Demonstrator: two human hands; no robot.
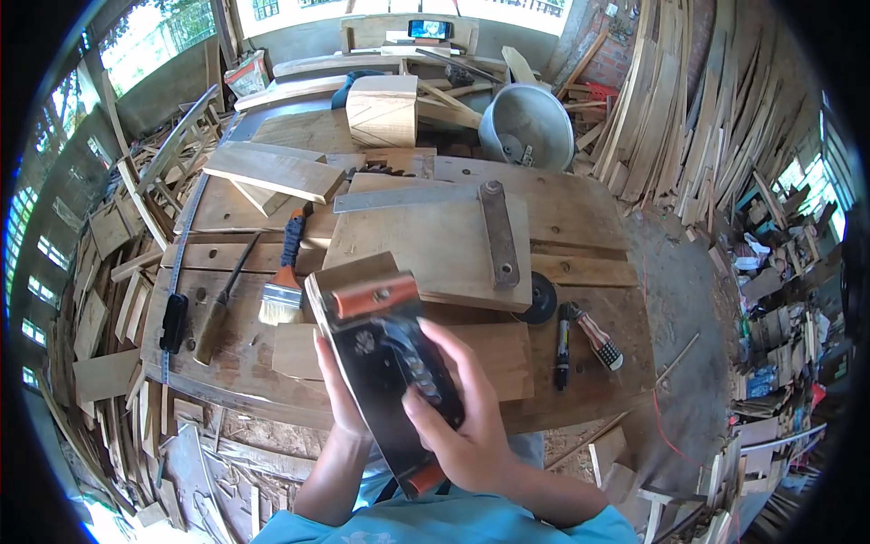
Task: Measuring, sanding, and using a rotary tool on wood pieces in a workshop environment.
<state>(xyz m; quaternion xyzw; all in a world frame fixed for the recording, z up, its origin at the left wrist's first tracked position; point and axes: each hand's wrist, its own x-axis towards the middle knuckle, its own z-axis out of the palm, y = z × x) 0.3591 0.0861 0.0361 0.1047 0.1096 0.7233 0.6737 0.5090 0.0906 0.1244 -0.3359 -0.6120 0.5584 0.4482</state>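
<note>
My right hand (467, 422) is wrapped round the handle of a black hand sander (367, 367) with orange-brown strips at both ends. The sander is tilted, close to my body. A wooden board (367, 269) shows behind its far end, its pale edge running down the left side. My left hand (343, 399) grips that edge from the left, with its fingers mostly hidden underneath. Whether the sander presses flat on the board cannot be made out. Below them another plank (498, 358) lies on the workbench (580, 218), and just beyond is a wide board (408, 227) bearing a metal try square (497, 231).
On the left lie a paintbrush (283, 295), a wooden-handled pointed tool (217, 322) and a black-cased tape measure (174, 322). A marker (563, 349), a utility knife (598, 340) and a black disc (541, 299) sit at right. Farther back are a wood block (382, 113) and metal bucket (535, 113).
</note>
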